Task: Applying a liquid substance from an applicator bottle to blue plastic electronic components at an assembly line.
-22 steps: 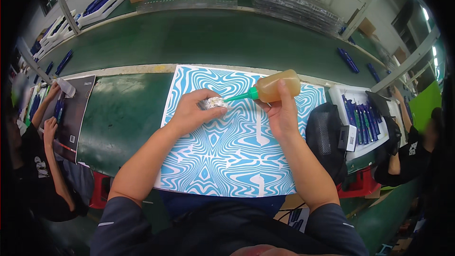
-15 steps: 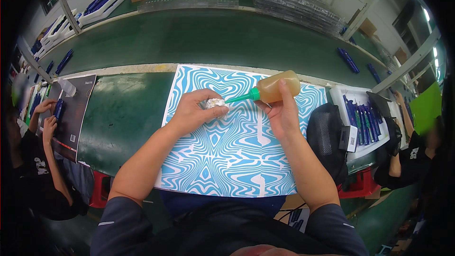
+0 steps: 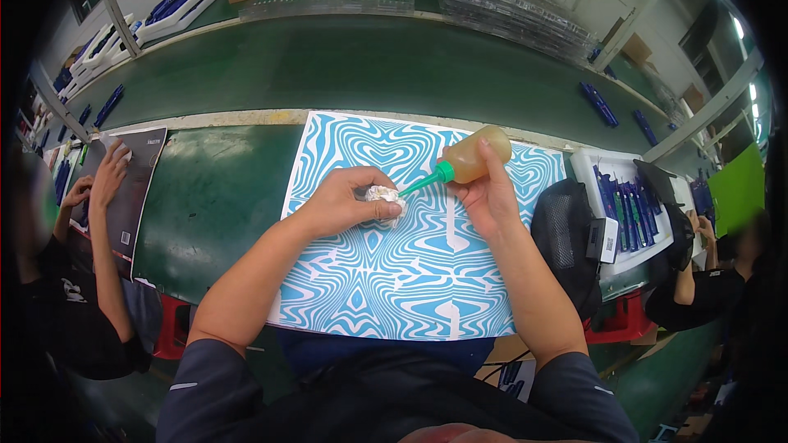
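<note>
Over a blue-and-white swirl-patterned sheet [image 3: 369, 279], my left hand [image 3: 345, 199] pinches a crumpled white wad [image 3: 384, 202], tissue or cloth, between thumb and fingers. My right hand [image 3: 490, 197] is wrapped round a squeeze bottle [image 3: 476, 154] of amber liquid with a green cap and a long green nozzle [image 3: 423, 182]. The bottle is tilted, its nozzle slanting down to the left. Its tip is at the upper right side of the wad; whether it touches, I cannot tell.
On the right are a black mesh pouch [image 3: 565, 238], a small white-labelled box [image 3: 605, 239] and a white tray [image 3: 636, 258] of blue pen-like tools. Blue tools [image 3: 597, 104] lie on the green belt beyond. Co-workers sit at left and right. Clear plastic trays [image 3: 509, 4] are stacked at the back.
The bottle has shifted slightly left and tilted more steeply. The wad has turned in my left fingers. The left co-worker's hand has moved up onto a white thing; tools on the belt have shifted left.
</note>
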Motion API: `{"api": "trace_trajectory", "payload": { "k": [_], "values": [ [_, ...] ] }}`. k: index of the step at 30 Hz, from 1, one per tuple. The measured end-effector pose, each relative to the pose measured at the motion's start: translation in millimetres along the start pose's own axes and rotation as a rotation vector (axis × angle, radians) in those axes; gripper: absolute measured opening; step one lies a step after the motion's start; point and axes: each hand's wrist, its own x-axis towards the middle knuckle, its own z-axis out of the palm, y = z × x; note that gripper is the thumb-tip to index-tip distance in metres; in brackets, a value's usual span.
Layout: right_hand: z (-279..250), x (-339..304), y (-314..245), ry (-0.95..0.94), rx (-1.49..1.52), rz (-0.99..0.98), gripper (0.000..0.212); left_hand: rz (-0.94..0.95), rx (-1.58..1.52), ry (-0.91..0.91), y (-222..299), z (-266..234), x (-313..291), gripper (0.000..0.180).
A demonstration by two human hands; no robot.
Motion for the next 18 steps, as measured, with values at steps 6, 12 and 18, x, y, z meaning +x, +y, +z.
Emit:
{"api": "trace_trajectory", "payload": {
  "k": [6,12,18],
  "values": [
    [12.2,-8.7,-2.6,0.076,-0.019,-0.064,0.068,-0.023,0.076,0.160,4.4,4.4,-0.3,0.040],
    [11.5,-8.9,-2.5,0.068,-0.054,-0.056,0.071,0.052,0.106,0.160,5.9,4.1,-0.9,0.036],
    [8.5,-7.2,-4.2,0.059,-0.081,-0.013,0.068,0.073,-0.041,0.026,3.4,4.5,-2.3,0.031]
  ]
}}
